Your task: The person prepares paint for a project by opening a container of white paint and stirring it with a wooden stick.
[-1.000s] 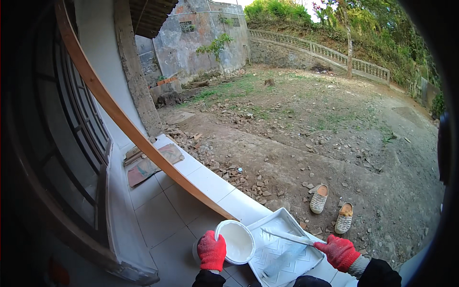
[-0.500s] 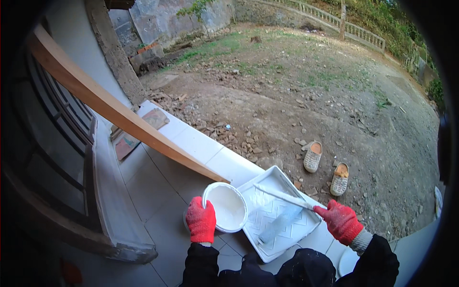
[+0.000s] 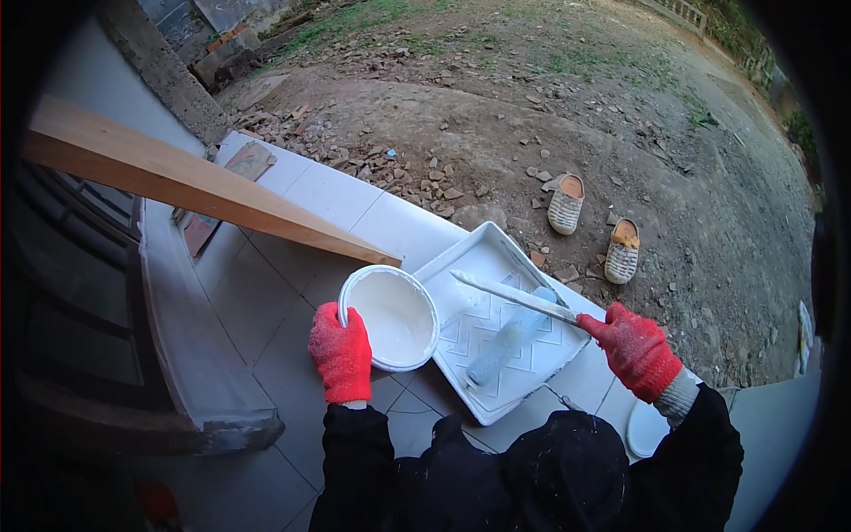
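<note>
Two hands in red gloves are at work above a floor of white tiles (image 3: 381,217). The left hand (image 3: 341,355) has its grip closed on the left side of a round white tub (image 3: 433,306), with the thumb over the rim. Inside the tub is white paint (image 3: 399,332); whether its base touches the floor, I cannot tell. The right hand (image 3: 634,350) has its grip closed around one end of a flat stick (image 3: 496,290), which is smeared with white. This stick reaches leftward over a white paint tray (image 3: 456,332), just beside the tub. In the tray, a pale blue roller (image 3: 505,341) lies diagonally, and the stick crosses above its upper part. A round white lid (image 3: 647,427) is near the right sleeve (image 3: 696,443), partly hidden by it. Behind the tub, a long wooden beam (image 3: 195,177) slants from the left. Beyond the tray, a pair of shoes (image 3: 567,206) stands on the soil (image 3: 496,142), near broken stones (image 3: 434,182).
</note>
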Tool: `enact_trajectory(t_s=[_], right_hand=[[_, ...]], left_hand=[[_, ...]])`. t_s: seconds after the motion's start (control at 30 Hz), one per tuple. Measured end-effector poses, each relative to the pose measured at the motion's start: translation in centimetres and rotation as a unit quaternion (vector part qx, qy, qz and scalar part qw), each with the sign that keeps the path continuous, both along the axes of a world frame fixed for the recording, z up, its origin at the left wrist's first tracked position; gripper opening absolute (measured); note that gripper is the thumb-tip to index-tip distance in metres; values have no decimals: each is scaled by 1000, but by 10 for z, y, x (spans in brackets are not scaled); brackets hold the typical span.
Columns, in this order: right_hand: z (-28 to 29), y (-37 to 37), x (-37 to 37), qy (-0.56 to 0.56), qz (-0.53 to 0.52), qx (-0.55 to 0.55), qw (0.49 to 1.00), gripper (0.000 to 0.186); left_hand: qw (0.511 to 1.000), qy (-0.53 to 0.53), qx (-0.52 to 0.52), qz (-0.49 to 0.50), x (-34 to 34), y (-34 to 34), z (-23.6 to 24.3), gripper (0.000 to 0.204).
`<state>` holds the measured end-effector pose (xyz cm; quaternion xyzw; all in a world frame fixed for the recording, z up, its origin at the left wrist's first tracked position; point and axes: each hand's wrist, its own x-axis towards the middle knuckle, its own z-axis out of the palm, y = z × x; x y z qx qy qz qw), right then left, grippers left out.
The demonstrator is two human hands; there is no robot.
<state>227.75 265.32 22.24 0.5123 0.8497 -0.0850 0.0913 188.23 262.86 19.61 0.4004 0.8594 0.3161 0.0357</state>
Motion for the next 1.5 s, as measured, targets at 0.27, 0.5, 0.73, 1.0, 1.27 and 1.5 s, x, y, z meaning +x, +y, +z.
enact_trajectory(t_s=[0.27, 0.5, 0.73, 1.0, 1.27, 1.5], right_hand=[[-9, 7, -1, 67, -15, -22, 997, 45], [-24, 11, 24, 280, -124, -141, 942, 41], [-23, 11, 5, 236, -115, -107, 959, 39], [-41, 1, -65, 19, 4, -103, 994, 35], [-56, 10, -70, 5, 16, -42, 999, 37], [-61, 19, -56, 8, -5, -28, 1000, 37]], left_hand=[[1000, 6, 3, -10, -7, 7, -11, 21], [1000, 11, 1, -8, -13, 9, -18, 22], [1000, 12, 15, 1, -15, 12, -22, 21], [1000, 7, -17, 12, -20, 9, -22, 22], [1000, -7, 5, 8, -30, 10, -27, 22], [1000, -7, 12, 3, -21, 20, -33, 22]])
